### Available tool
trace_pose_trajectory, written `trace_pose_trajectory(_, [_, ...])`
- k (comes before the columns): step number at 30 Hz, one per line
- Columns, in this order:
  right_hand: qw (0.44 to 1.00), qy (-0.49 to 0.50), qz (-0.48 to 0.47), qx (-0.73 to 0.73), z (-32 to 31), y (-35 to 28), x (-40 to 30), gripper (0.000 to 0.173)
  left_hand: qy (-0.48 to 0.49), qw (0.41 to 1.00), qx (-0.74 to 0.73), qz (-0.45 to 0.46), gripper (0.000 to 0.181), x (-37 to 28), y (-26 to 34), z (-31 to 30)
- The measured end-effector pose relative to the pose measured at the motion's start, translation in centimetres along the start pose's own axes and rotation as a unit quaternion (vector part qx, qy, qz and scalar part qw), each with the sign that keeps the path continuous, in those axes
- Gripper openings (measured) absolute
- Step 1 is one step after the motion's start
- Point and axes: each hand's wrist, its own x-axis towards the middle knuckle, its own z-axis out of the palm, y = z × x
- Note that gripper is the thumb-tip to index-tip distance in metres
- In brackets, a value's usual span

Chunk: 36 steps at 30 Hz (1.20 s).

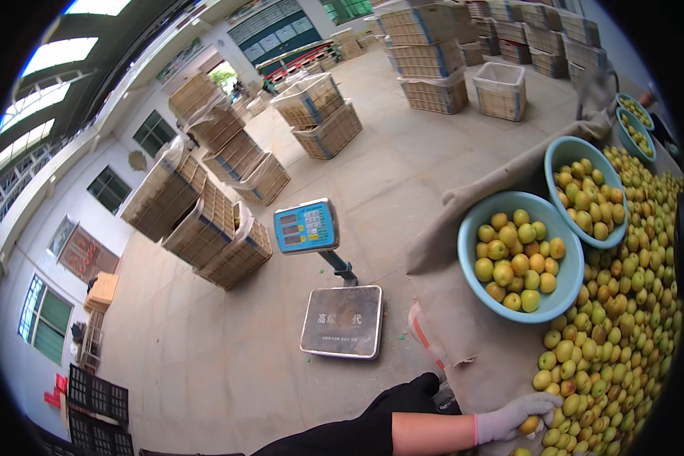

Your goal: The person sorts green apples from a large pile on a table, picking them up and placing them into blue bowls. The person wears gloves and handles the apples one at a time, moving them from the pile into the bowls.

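My left hand (518,419), in a pale glove with a pink cuff, reaches in from the bottom at the left edge of a large heap of round yellow-green fruit (615,308). Its fingers curl around one orange-yellow fruit (529,425). My right hand is out of view. Above the hand, a light-blue plastic basin (466,268) holds many of the same fruit and stands on a grey-brown cloth (461,325). Another blue basin (554,149) with fruit stands beside it, farther up and to the right.
A platform scale (342,322) with a blue keypad display (306,226) stands on the floor left of the cloth. Stacked, lined crates (222,228) rise behind it, with more crates (427,57) farther back. Black plastic crates (98,393) are at lower left. More fruit basins (624,134) stand at upper right.
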Motion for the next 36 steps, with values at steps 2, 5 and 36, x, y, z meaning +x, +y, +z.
trace_pose_trajectory(2, [0.999,0.03,-0.035,0.007,0.5,0.6,0.2,0.05,0.011,1.0,0.003,-0.003,0.026,-0.5,0.1,0.2])
trace_pose_trajectory(5, [0.993,0.079,-0.084,0.017,1.5,1.8,0.4,0.051,0.03,0.999,0.025,-0.007,0.026,-1.5,0.3,0.3])
trace_pose_trajectory(36, [0.424,-0.156,0.161,0.877,-4.6,-19.2,23.7,0.045,0.069,0.994,0.067,-0.06,0.03,-3.2,1.6,0.2])
